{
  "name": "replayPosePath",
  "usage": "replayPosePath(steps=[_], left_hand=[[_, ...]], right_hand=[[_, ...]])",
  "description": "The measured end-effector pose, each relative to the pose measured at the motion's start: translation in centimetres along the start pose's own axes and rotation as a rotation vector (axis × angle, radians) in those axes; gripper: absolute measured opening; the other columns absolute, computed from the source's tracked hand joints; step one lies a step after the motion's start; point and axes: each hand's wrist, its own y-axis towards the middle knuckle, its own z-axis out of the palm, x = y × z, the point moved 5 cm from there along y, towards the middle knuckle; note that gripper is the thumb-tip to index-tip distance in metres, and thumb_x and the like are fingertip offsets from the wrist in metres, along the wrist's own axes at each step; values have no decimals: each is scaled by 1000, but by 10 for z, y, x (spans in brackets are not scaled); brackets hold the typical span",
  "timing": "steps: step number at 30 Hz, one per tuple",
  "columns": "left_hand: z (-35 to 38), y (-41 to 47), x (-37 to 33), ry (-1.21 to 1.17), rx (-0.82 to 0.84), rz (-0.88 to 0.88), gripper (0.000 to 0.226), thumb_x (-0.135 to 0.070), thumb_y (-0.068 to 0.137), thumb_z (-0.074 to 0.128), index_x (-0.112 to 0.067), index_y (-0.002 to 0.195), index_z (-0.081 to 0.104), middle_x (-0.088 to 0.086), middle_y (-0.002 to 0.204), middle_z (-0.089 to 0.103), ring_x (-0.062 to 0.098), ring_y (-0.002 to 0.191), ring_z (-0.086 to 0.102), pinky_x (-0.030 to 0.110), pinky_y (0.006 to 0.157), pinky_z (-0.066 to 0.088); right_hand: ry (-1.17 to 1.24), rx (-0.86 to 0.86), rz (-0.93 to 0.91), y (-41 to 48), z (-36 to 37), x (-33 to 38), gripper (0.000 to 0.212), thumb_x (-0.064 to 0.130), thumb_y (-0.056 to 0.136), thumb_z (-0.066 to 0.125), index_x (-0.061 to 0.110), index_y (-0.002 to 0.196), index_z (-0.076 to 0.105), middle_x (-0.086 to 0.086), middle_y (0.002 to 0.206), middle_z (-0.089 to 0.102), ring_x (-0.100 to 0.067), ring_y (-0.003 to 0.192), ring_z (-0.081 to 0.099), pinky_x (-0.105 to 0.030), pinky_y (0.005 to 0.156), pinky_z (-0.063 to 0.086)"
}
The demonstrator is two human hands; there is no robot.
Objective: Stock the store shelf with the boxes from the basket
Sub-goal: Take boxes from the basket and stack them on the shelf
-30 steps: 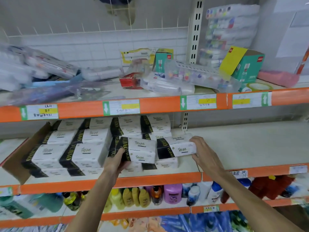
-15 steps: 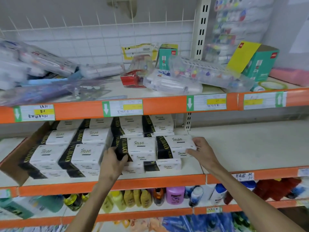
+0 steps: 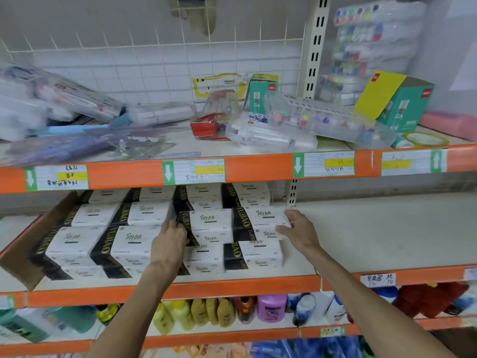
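1. Both forearms reach up from 6 o'clock to the middle shelf (image 3: 374, 228), whose orange front edge crosses the view.
2. The left hand (image 3: 169, 244) presses flat against the black left end of a white-and-black box (image 3: 210, 226); whether the fingers curl round it I cannot tell.
3. The right hand (image 3: 299, 231), at 3 o'clock of that box, lies with spread fingers on the right end of a second box (image 3: 260, 223). The two boxes touch side by side between the hands, sitting on top of a lower layer of boxes (image 3: 255, 257).
4. At 9 o'clock, more of the same boxes fill an open cardboard carton (image 3: 18, 257).
5. Further back, at 12 o'clock, the upper shelf (image 3: 124, 174) carries clear plastic cases (image 3: 271, 135) and a teal box with a yellow flap (image 3: 397, 102).
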Motion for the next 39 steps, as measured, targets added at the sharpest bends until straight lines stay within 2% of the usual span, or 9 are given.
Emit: replayPosePath(steps=[3, 10, 17, 24, 26, 28, 31, 33, 39], left_hand=[[-3, 9, -3, 230, 4, 59, 13, -26, 91, 59, -23, 102, 63, -1, 118, 59, 22, 110, 45, 29, 84, 42], [1, 30, 10, 258, -77, 18, 20, -34, 88, 61, -25, 105, 69, -5, 133, 51, 24, 112, 36, 35, 86, 32], [10, 49, 22, 230, -32, -45, 21, -32, 84, 66, -23, 103, 70, -2, 124, 54, 27, 119, 35, 37, 88, 32], [14, 45, 23, 97, -65, -102, 28, -32, 86, 63, -11, 104, 67, 4, 118, 55, 29, 117, 39, 42, 89, 32], [10, 35, 15, 7, -114, -115, 26, -23, 84, 64, -7, 105, 62, 11, 115, 55, 34, 113, 41, 46, 88, 33], [6, 23, 1, -94, -189, -12, 28, -13, 83, 63, -2, 108, 60, 17, 115, 55, 37, 109, 45, 48, 85, 35], [-3, 2, -41, -289, -269, 351, 27, -13, 85, 63, -6, 111, 66, 12, 113, 61, 36, 104, 52, 46, 79, 43], [-13, -14, -74, -414, -268, 513, 22, -9, 85, 63, -10, 106, 70, 8, 105, 65, 33, 97, 58, 45, 77, 48], [-37, -60, -180, -587, -230, 692, 18, -9, 87, 63, -12, 102, 71, 5, 100, 68, 29, 93, 61, 42, 81, 50]], right_hand=[[-37, 0, 19, 8, 8, 4, 54, 20, 82, 74, 10, 131, 52, -6, 127, 57, -23, 113, 56, -37, 97, 46], [-48, -28, 34, 28, 24, 6, 54, 21, 81, 75, 12, 129, 52, -7, 129, 57, -25, 116, 55, -41, 99, 45], [-20, -70, 52, 43, 44, 14, 54, 17, 83, 73, 12, 133, 52, -5, 134, 55, -21, 120, 54, -38, 103, 43], [-37, -34, 43, 40, 44, 13, 51, 22, 87, 69, 14, 133, 51, -4, 133, 56, -22, 118, 55, -40, 102, 44], [-46, -11, 15, 32, 42, 13, 48, 24, 90, 65, 14, 134, 48, -4, 134, 54, -24, 118, 54, -40, 101, 44], [-56, -49, -13, 18, 35, 9, 48, 26, 94, 59, 14, 138, 43, -5, 137, 49, -24, 120, 52, -40, 102, 43], [-46, -165, 9, -6, 15, -8, 47, 26, 96, 53, 14, 140, 41, -5, 137, 47, -23, 120, 50, -40, 104, 42], [-83, -196, 11, -20, -2, -21, 40, 25, 97, 52, 15, 134, 45, -5, 129, 51, -24, 115, 52, -41, 101, 43], [-166, -256, -72, -69, -74, -64, 26, 23, 96, 54, 15, 121, 54, -2, 111, 55, -20, 102, 55, -40, 92, 48]])
